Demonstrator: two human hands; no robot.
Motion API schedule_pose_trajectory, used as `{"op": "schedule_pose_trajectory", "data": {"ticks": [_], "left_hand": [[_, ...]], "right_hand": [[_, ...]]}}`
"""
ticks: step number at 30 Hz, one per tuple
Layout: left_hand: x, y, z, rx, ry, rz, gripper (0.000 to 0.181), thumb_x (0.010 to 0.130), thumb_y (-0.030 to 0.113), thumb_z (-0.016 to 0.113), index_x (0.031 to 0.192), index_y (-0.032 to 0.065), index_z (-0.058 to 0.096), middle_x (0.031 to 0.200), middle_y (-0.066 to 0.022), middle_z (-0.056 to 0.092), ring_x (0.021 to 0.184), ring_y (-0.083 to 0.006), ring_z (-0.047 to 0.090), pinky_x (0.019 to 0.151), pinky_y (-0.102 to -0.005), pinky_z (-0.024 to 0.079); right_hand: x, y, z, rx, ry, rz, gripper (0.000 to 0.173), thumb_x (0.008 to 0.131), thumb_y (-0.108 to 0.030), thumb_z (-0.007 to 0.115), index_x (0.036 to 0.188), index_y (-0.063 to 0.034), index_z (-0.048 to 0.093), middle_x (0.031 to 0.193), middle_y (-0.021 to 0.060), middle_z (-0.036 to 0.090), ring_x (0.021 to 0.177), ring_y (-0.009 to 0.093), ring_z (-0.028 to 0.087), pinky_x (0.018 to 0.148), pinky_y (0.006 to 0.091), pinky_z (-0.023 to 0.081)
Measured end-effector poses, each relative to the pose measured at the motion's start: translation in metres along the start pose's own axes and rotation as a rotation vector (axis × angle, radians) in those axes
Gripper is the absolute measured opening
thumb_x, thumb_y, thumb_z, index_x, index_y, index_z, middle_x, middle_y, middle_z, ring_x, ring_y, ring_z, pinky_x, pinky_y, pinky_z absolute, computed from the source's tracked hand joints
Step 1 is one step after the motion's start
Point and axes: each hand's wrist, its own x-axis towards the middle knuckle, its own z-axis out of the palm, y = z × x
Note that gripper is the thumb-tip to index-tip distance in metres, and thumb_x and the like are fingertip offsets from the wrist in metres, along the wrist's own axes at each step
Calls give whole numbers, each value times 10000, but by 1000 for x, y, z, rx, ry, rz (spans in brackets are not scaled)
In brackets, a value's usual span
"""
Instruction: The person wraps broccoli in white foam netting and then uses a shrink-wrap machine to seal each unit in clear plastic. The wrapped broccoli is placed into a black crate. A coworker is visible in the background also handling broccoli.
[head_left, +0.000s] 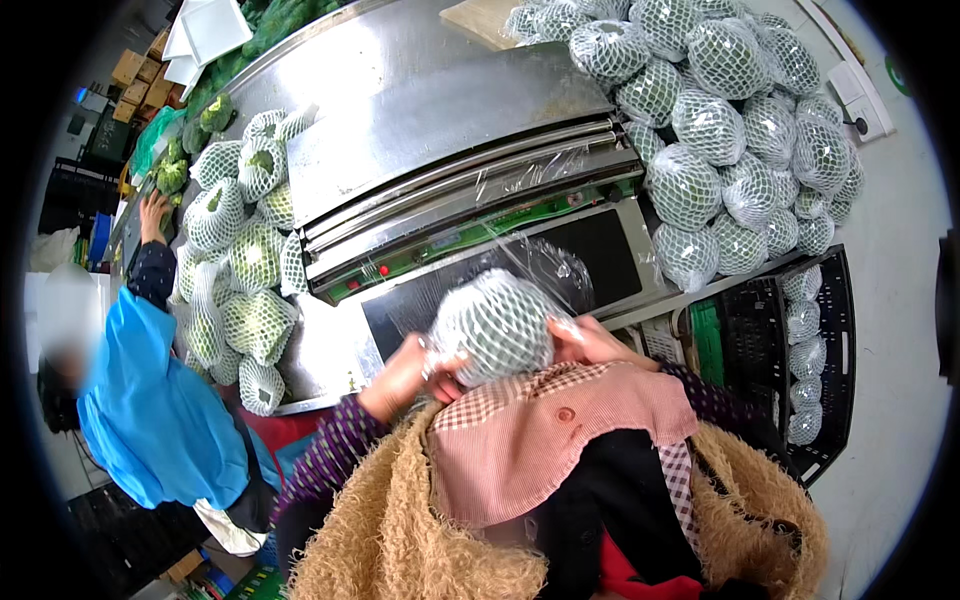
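Observation:
In front of my chest I hold a broccoli head (495, 326) in a white foam net, with clear plastic film over it. My left hand (416, 375) grips its left and lower side. My right hand (592, 343) holds it from the right, with film at its fingertips. Clear film (525, 262) stretches from the head back toward the wrapping machine. Below the head lies the machine's dark heating plate (592, 251). Behind that are its metal rollers (457, 187) and a green front strip (450, 241) with red buttons.
Netted heads without visible film (251, 255) are heaped at left. Film-wrapped ones (705, 127) are piled at right. A black crate (836, 360) at lower right holds several more. A co-worker in a blue garment (161, 405) reaches toward bare broccoli (172, 176) at far left.

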Motion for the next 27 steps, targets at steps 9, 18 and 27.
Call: {"op": "schedule_pose_trajectory", "data": {"ticks": [9,18,27], "left_hand": [[-35,-67,26,-17,350,744,218,932,91,559,1090,-59,561,1011,-127,634,925,-192,623,853,-304,499],[-79,-25,39,-534,980,567,339,995,237,437,676,133,388,493,37,318,387,-52,310,344,-231,211],[47,-148,55,715,353,363,332,950,337,517,834,33,581,720,-95,498,588,-205,463,518,-328,377]], "right_hand": [[-47,22,12,-159,319,-458,270,983,-185,491,993,48,628,881,94,658,812,129,630,757,253,502],[-52,-55,21,-214,357,-442,351,990,-291,472,763,-40,566,534,1,518,423,55,478,387,185,359],[41,100,-33,-789,39,-22,255,786,-105,623,1008,14,659,935,118,681,882,205,615,791,338,487]]}}
